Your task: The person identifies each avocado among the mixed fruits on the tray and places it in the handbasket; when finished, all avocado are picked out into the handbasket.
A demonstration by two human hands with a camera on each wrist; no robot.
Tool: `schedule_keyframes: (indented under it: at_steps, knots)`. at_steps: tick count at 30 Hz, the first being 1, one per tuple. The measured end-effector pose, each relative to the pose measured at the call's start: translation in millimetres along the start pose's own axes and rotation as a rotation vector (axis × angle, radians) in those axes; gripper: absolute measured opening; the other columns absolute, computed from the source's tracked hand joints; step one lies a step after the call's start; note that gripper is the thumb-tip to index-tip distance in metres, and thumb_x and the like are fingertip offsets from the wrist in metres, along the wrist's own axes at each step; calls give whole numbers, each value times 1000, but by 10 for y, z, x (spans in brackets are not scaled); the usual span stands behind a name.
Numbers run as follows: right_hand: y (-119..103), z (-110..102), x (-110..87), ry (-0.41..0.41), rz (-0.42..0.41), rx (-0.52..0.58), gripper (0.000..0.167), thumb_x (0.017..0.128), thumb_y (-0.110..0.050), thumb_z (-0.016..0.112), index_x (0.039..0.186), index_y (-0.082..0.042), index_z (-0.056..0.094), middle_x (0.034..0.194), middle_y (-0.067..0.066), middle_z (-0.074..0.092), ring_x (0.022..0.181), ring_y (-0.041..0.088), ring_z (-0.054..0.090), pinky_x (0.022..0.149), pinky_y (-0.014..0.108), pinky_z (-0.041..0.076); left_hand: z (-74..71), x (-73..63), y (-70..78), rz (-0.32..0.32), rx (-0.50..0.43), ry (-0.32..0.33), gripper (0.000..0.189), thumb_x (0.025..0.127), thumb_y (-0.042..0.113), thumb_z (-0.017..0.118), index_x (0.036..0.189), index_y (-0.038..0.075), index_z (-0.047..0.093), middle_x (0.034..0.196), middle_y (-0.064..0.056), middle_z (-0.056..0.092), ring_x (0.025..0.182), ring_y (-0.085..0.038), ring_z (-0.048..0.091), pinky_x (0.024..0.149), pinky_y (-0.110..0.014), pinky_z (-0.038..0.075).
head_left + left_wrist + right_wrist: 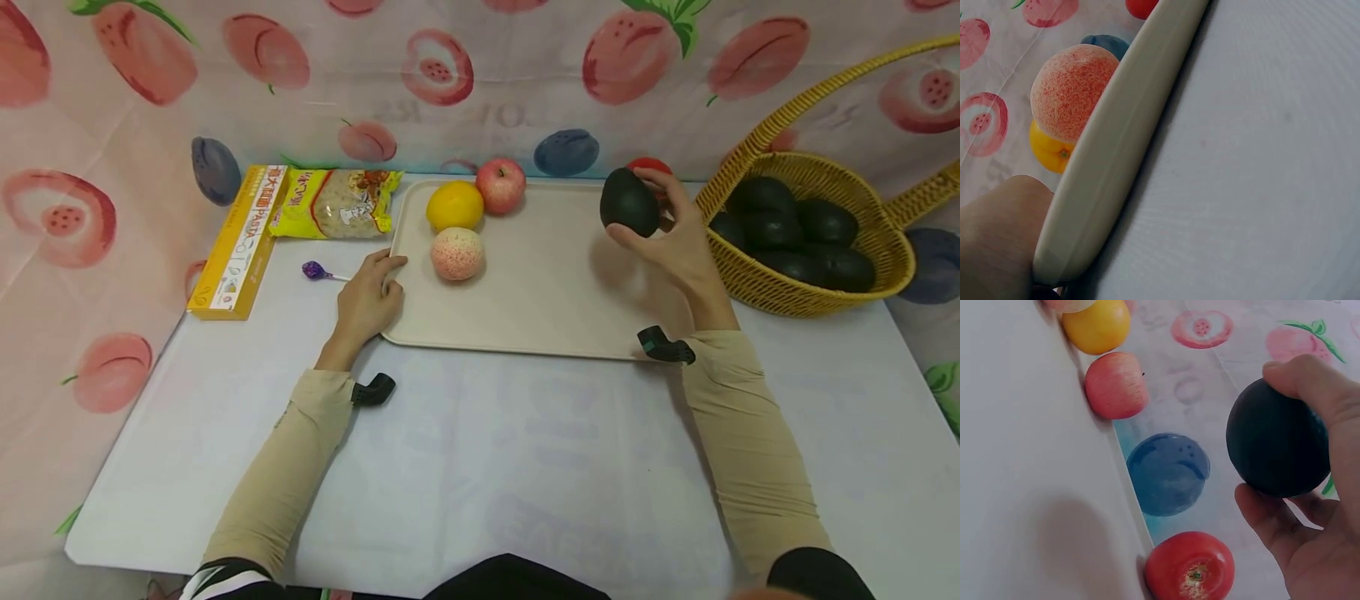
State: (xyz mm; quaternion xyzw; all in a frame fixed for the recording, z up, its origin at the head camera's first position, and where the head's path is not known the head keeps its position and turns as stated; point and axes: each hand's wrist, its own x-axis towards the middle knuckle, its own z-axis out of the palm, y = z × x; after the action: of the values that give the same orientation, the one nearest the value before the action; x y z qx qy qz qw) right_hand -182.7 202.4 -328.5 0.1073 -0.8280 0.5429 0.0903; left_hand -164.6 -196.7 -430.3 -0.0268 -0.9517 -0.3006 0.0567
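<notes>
My right hand [678, 237] holds a dark avocado [628, 202] above the right part of a beige tray [525, 292]. In the right wrist view, thumb and fingers pinch the avocado [1277, 439] from opposite sides. My left hand [369, 300] grips the tray's left rim, its fingertips over the edge; the left wrist view shows it against the tray's side [1122, 144]. On the tray sit a yellow lemon-like fruit [454, 206], a speckled pinkish ball-shaped fruit [457, 254] and a red apple [501, 186]. A tomato [1190, 569] lies by the far edge, partly hidden by my right hand in the head view.
At the right stands a yellow wicker basket [813, 304] with a tall handle, holding several avocados [772, 229]. Left of the tray lie a yellow pasta box [238, 242], a yellow food packet [337, 204] and a purple lollipop [315, 271]. A fruit-print cloth [510, 75] hangs behind the white table [487, 467].
</notes>
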Motion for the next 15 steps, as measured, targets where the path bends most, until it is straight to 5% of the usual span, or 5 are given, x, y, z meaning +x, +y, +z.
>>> schedule_keyframes:
  at_steps: [15]
  knots:
    - [-185,-112,-52,63,-99,-26,68,71,-10,77,134,-17,53,122,1,56,105,8,48,81,17,40,11,-9,-24,30,-6,27,44,86,15,46,127,18,60,141,-6,49,115,-33,58,79,-51,46]
